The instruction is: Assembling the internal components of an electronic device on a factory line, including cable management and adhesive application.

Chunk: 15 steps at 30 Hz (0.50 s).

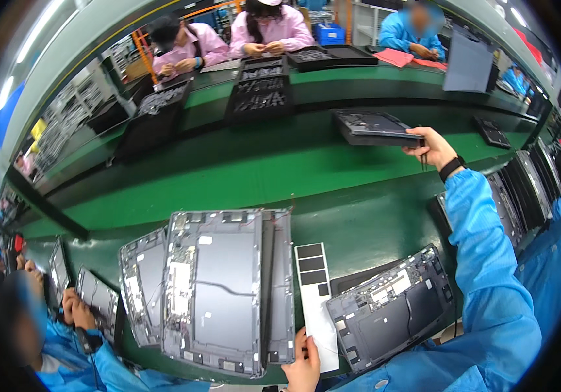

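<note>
My right arm reaches far out to the right. My right hand (432, 149) grips the right end of a dark, flat device housing (375, 124), held above the green bench; whether it is one piece or several stacked is unclear. Thin dark prongs, like tweezers (424, 161), hang below those fingers. At the front edge, my left hand (303, 366) has its fingers closed at the side of a white backing strip (319, 326) with black rectangular pads. To its right lies an open tablet housing (395, 310) with a circuit board and black cable. Similar housings (218, 294) are stacked left of the strip.
A green conveyor belt (228, 170) runs across beyond the bench. Black trays of parts (261, 98) stand along its far side, before co-workers in pink and blue. Upright housings (522, 189) line the right. A co-worker's hands (76, 310) hold a housing at left.
</note>
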Available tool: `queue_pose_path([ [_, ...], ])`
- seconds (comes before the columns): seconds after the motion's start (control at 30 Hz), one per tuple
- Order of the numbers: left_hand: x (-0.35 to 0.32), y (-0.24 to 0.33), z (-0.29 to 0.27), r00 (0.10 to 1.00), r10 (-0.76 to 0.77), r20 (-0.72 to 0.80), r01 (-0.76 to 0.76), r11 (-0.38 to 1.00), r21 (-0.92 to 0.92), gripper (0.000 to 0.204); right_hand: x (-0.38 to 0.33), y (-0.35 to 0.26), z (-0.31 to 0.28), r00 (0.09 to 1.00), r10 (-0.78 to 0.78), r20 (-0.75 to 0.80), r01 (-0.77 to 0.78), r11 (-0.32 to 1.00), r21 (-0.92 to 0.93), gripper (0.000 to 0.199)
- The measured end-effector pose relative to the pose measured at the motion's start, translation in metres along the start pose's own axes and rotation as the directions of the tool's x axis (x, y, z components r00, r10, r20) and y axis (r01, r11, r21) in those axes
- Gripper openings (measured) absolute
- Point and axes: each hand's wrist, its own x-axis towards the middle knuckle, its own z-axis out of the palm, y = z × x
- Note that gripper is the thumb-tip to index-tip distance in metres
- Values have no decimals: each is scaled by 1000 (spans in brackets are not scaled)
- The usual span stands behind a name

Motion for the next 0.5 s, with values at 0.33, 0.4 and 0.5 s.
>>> queue_pose_path([
  [0.33, 4, -11, 6, 995, 102, 21, -101, 994, -34, 26, -172, 62, 147, 971, -150, 187, 141, 988, 60, 6],
  [0.4, 1, -17, 8, 993, 114, 13, -113, 991, -76, 27, -202, 80, 185, 943, -115, 313, 129, 991, -24, 8],
  [0.5, 6, -14, 11, 994, 107, 31, -103, 987, -125, 29, -223, 114, 245, 881, 40, 472, -8, 998, -70, 7],
])
